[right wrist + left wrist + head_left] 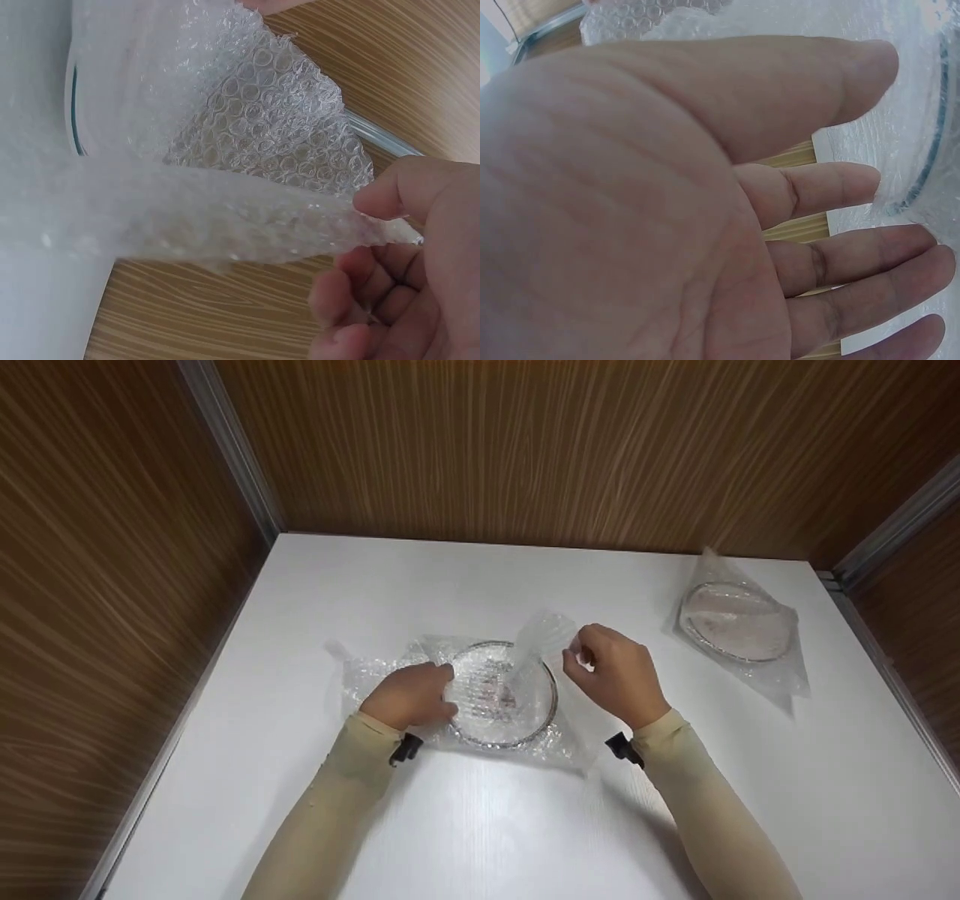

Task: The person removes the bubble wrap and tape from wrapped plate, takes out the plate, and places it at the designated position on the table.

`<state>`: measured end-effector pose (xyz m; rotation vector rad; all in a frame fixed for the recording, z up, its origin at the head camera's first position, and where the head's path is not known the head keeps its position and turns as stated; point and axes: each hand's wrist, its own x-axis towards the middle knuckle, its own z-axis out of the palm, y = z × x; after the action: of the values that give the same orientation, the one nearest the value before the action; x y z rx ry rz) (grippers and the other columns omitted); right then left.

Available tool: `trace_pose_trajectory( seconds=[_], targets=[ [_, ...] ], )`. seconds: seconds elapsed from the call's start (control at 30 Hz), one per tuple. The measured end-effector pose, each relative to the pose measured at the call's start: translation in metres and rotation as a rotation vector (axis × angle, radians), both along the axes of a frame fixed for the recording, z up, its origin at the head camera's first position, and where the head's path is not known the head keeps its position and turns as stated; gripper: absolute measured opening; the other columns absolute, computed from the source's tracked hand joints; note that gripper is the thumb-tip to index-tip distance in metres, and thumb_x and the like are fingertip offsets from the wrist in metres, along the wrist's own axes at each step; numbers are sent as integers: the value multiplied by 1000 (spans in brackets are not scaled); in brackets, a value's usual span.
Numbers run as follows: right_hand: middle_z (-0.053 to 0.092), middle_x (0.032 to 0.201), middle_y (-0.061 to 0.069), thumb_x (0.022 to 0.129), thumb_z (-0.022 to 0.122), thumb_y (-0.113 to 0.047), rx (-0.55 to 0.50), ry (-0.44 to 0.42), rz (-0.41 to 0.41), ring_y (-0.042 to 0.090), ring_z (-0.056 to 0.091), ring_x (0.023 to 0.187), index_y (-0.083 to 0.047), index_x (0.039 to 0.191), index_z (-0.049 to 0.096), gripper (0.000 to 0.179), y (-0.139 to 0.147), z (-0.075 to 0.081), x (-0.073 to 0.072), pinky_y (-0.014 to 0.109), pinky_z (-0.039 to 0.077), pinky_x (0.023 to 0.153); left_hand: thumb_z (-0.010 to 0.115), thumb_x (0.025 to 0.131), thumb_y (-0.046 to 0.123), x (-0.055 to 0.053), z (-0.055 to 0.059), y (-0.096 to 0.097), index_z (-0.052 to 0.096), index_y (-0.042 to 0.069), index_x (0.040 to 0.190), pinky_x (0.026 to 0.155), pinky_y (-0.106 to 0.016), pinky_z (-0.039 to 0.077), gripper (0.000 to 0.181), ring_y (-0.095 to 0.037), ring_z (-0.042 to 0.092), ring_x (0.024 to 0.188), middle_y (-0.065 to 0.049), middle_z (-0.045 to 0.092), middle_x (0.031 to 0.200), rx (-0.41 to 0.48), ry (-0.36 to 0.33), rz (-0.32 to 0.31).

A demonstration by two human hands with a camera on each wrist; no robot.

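A round plate point(495, 697) with a dark rim and a reddish design in its middle lies on the white table, covered by bubble wrap point(551, 750). My left hand point(409, 694) rests at the plate's left side, touching the wrap. Its fingers point(877, 259) and thumb stretch out nearly straight in the left wrist view. My right hand point(619, 671) pinches a corner of the bubble wrap point(247, 217) between thumb and fingers. It holds that flap raised at the plate's upper right, with the strip stretched between hand and plate.
Another round plate point(739, 622), also in bubble wrap, lies at the back right of the white table point(487, 840). Brown wood-grain panels point(480, 450) stand behind the table and along both sides, with metal strips point(232, 442) at the corners.
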<state>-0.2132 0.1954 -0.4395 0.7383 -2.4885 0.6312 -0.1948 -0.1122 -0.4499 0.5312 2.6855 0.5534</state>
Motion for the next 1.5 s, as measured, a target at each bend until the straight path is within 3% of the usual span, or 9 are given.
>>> trace_pose_trajectory(
  seconds=[0.1,0.27,0.53,0.93,1.23,1.5],
  targets=[
    [52,68,-2,88,67,-4,14,-44,-20,12,43,59,-13,76,55,19,4,2,0,31,36,53,71,91,20,0,-2,-1,62,3,106,75,-42,50,24,-23,54,79,-6,59,87,2,5,3],
    [47,66,-4,91,64,-2,22,-116,14,11,40,57,-15,72,52,25,6,5,0,30,35,53,71,90,19,1,-3,-3,61,4,101,72,-42,48,21,-23,52,76,-5,57,84,5,16,6],
    [42,66,-5,98,64,-6,27,-230,25,10,39,60,-12,75,57,25,9,6,-3,30,35,57,72,89,17,2,-1,-3,61,4,99,70,-41,46,20,-23,50,75,-4,55,82,14,17,5],
    [39,65,-5,95,68,-4,-15,-158,41,11,38,59,-12,72,50,30,10,2,-6,30,34,56,73,90,18,2,0,-2,61,4,100,71,-41,47,20,-22,51,75,-5,57,83,18,10,9],
    [43,63,-6,96,72,-7,-31,-245,48,11,37,58,-15,69,48,37,12,4,-5,30,34,55,69,91,17,3,1,-3,62,3,105,74,-41,48,22,-23,52,79,-6,58,89,27,-4,14],
    [38,63,-5,98,68,-6,-36,-237,43,12,33,58,-12,74,49,31,16,1,-9,31,29,55,70,92,15,5,2,-2,62,3,104,72,-41,46,18,-23,51,78,-5,57,86,32,4,9]
  ],
)
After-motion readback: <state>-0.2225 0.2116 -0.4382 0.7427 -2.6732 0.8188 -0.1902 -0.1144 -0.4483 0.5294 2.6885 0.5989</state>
